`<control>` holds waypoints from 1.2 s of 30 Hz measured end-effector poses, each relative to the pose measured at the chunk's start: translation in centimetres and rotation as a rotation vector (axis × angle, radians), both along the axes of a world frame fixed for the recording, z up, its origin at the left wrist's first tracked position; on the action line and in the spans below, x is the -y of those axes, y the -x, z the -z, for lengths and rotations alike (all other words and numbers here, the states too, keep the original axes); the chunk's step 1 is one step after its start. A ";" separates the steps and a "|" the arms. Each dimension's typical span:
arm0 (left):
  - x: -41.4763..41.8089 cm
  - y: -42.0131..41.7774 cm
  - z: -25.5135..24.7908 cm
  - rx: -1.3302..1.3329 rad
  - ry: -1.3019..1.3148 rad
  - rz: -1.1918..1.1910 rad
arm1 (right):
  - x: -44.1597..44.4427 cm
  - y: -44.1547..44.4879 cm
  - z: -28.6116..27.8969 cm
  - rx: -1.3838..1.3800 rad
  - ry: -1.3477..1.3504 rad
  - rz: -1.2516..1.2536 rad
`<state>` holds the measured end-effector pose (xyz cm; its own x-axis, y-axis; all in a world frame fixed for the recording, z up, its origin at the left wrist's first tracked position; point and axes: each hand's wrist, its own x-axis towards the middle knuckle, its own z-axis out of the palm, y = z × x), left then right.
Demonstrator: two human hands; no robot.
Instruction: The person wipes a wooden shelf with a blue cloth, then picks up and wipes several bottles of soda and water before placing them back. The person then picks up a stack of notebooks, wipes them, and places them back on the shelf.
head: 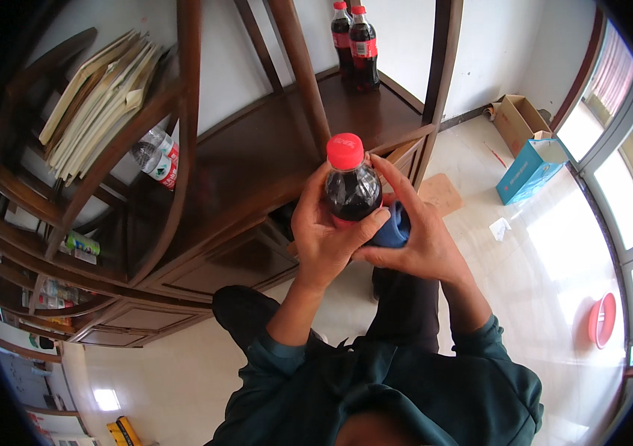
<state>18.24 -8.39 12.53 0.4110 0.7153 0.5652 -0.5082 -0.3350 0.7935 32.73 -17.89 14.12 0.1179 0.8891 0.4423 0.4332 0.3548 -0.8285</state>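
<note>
A plastic cola bottle (pixel 353 192) with a red cap and dark liquid stands upright before me, its lower part hidden. My left hand (pixel 322 234) is wrapped around its body, the thumb across the front. On the bottle's right side is my right hand (pixel 419 234), its thumb and fingers curved around a blue cloth (pixel 393 228) close to the bottle; whether the fingers grip the cloth or touch the bottle is hard to tell. Two more cola bottles (pixel 364 53) with red caps stand side by side on the dark wooden cabinet top (pixel 244 139).
Stacked papers (pixel 101 106) and empty plastic bottles (pixel 157 156) sit in the wooden shelf unit at left. On the tiled floor at right are a cardboard box (pixel 523 120), a blue paper bag (pixel 528 173), a flat brown piece (pixel 440 195) and a pink basin (pixel 602 320).
</note>
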 end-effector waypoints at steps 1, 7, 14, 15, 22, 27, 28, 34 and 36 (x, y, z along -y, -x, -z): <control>0.0 -0.1 -0.3 -0.010 0.031 0.004 | -0.4 0.2 -0.2 0.013 0.019 0.027; -2.1 -1.6 -0.7 -0.089 -0.170 -0.056 | -3.7 -0.3 1.3 0.082 -0.098 0.203; -3.2 -0.6 -3.0 -0.079 -0.189 -0.082 | -4.8 -2.0 -0.2 0.065 -0.156 0.283; -3.8 0.4 -3.4 -0.112 -0.244 -0.154 | -5.3 -2.7 -0.5 0.047 -0.177 0.306; -9.7 4.2 -3.7 -0.148 0.160 -0.261 | -11.5 -8.4 -2.0 0.053 -0.117 0.572; -14.9 3.7 -3.3 -0.371 0.313 -0.179 | -16.5 -10.9 -1.6 0.161 -0.017 0.769; -15.8 3.3 -3.3 -0.412 0.344 -0.160 | -17.3 -11.0 -1.7 0.181 0.013 0.785; -21.7 -1.1 -3.6 -0.597 0.283 -0.157 | -21.2 -13.0 -0.5 0.205 0.078 0.858; -23.2 -3.1 -3.9 -0.696 0.225 -0.170 | -21.8 -13.4 0.0 0.231 0.088 0.877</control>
<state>21.34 14.78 16.46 0.4936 0.8684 0.0477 0.1802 -0.1558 0.9712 46.09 3.93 14.12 0.6848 0.5538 0.4737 0.6764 -0.2410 -0.6960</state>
